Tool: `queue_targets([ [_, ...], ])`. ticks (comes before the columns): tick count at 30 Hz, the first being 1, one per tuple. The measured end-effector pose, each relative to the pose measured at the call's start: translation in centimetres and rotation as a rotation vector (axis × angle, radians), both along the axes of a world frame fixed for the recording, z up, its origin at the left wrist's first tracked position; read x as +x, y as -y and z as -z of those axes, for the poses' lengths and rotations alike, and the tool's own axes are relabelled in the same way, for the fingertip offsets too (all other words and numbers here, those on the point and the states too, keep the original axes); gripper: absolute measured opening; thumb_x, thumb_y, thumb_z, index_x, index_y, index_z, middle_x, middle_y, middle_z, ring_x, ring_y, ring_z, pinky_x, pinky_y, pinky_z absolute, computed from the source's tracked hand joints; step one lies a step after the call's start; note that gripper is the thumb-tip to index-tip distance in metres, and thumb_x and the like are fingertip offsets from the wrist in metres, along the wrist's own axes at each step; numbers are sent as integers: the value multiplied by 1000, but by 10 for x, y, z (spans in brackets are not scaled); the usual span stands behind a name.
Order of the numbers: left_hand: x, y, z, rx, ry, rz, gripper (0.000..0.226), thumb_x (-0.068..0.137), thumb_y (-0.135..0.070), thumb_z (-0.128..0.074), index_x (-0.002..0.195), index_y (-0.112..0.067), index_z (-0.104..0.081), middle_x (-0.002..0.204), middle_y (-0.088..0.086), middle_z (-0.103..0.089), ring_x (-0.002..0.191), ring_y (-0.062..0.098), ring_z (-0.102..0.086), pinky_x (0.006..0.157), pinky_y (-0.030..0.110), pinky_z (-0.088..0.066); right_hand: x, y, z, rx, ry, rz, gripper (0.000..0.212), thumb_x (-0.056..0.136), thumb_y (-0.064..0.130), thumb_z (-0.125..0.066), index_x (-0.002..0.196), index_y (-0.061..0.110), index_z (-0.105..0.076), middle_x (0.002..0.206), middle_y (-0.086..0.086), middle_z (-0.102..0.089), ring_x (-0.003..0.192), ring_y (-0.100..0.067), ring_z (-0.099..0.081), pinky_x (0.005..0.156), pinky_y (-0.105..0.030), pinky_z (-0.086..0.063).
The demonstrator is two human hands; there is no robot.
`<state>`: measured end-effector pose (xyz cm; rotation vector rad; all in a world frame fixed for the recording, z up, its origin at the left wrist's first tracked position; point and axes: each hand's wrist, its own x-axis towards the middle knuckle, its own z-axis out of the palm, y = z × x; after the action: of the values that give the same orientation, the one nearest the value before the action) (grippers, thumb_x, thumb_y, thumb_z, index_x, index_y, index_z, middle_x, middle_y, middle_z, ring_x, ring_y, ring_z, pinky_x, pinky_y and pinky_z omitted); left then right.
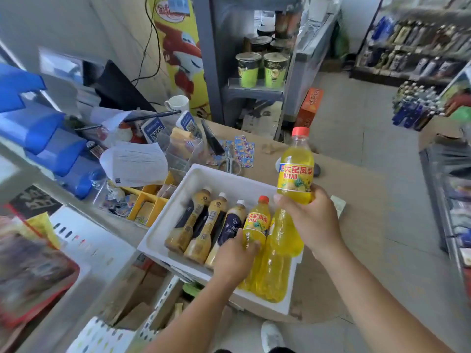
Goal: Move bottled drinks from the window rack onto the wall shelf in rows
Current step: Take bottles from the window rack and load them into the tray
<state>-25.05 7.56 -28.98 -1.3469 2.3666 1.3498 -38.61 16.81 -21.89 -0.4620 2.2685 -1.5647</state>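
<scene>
My right hand [309, 220] gripped 1 yellow plastic pineapple-soda bottle [295, 171] by its base, upright above the white foam tray [204, 178]. My left hand [233, 258], nearer the tray, closed its fingers round a second yellow bottle [255, 225], cap pointing away from me. I counted 5 yellow bottles and 3 tan milk-tea bottles [201, 230] left of my fingers.

Bright, even daylight, no hard shadows; soft shade only under the hands over the white tray [193, 179]. Wide-angle bend strong at edges: shelves [413, 47] top right lean and smear. Bottom-left corner heavily motion-blurred, red packet [33, 271] unreadable. Centre sharp, yellow bottle [295, 174] label legible. Slight glare off the bench [356, 200] and white tray rim
</scene>
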Motion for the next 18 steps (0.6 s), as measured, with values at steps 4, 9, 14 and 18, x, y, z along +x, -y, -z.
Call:
queue_targets([
  [4,5,10,-4,331,-159,-163,35,103,-30,-41,134,-28,-58,107,-19,-64,69,0,-55,67,22,-48,11,14,5,72,50,-33,42,70,49,-83,97,23,-64,84,7,-74,75,-9,-71,72,-37,-58],
  [9,11,30,-11,630,-415,-414,53,103,-59,-19,128,-32,-57,124,-5,-64,113,18,-61,78,33,-49,44,47,18,225,152,-132,53,75,50,-79,111,18,-55,93,6,-67,80,-12,-65,63,-29,-48],
  [14,10,46,-20,479,-452,-331,37,98,-36,-58,134,-33,-59,145,-6,-53,124,6,-55,86,19,-44,74,48,35,427,71,-277,43,90,42,-66,120,20,-44,111,1,-59,94,-21,-60,71,-35,-49],
  [18,13,55,-13,293,-351,-161,70,84,5,-49,145,-29,-49,158,-11,-33,139,3,-30,100,21,-38,83,39,40,482,6,-411,46,94,33,-60,137,23,-47,133,1,-50,112,-19,-56,87,-37,-51],
])
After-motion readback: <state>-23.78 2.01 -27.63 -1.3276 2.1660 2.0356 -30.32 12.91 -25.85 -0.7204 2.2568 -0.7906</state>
